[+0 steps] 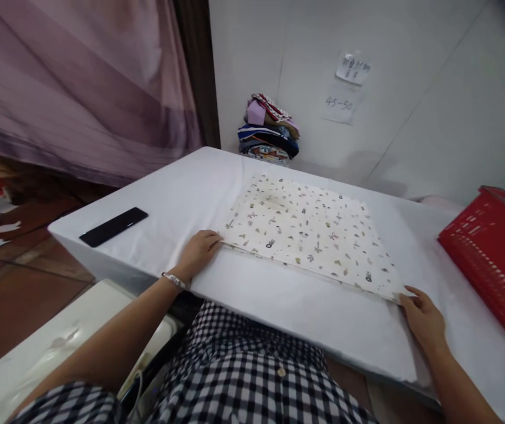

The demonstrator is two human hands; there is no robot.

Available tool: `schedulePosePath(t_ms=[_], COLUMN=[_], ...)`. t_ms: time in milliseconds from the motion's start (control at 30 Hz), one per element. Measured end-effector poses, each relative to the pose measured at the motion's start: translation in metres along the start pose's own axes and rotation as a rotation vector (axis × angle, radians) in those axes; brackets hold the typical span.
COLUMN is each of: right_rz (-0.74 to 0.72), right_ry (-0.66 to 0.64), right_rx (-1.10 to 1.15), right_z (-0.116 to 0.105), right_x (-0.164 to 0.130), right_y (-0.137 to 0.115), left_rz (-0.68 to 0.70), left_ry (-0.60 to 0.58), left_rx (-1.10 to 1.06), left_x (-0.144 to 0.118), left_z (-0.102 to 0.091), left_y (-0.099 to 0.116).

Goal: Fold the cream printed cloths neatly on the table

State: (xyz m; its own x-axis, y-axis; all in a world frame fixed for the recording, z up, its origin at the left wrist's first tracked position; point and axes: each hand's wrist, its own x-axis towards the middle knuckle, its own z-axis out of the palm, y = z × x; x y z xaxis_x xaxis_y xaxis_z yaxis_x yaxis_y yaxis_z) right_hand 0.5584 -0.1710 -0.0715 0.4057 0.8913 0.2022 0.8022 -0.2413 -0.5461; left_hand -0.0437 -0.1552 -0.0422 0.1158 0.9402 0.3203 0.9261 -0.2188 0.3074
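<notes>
A cream cloth (309,229) with small printed motifs lies flat on the white table, its near edge showing more than one layer. My left hand (198,254) pinches the cloth's near left corner, fingers pressed together. At the near right corner, my right hand (424,318) grips the edge between thumb and fingers. The cloth reaches between both hands, fairly smooth, with a faint brownish patch toward its far left.
A black phone (114,227) lies on the white table (168,194) at left. The red basket (495,253) stands at right. Folded clothes (268,129) are stacked against the wall, near handwritten paper notes (340,105). A pink curtain (79,82) hangs at left.
</notes>
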Motion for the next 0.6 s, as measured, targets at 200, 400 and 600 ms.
schedulePosePath(t_ms=[200,400,600], right_rz=[0.066,0.069,-0.224], right_ry=[-0.04,-0.134,-0.004], right_rx=[0.026,-0.264,-0.355], right_z=[-0.005,-0.006,-0.006], right_x=[-0.003,-0.004,-0.011], right_y=[-0.004,-0.012,-0.022], left_rz=[-0.021,-0.004,0.008], left_ry=[-0.003,-0.034,0.027], left_rx=[-0.002,-0.022,-0.034], left_x=[-0.002,-0.003,-0.007], left_z=[0.002,0.001,0.0], left_y=[-0.005,-0.009,-0.004])
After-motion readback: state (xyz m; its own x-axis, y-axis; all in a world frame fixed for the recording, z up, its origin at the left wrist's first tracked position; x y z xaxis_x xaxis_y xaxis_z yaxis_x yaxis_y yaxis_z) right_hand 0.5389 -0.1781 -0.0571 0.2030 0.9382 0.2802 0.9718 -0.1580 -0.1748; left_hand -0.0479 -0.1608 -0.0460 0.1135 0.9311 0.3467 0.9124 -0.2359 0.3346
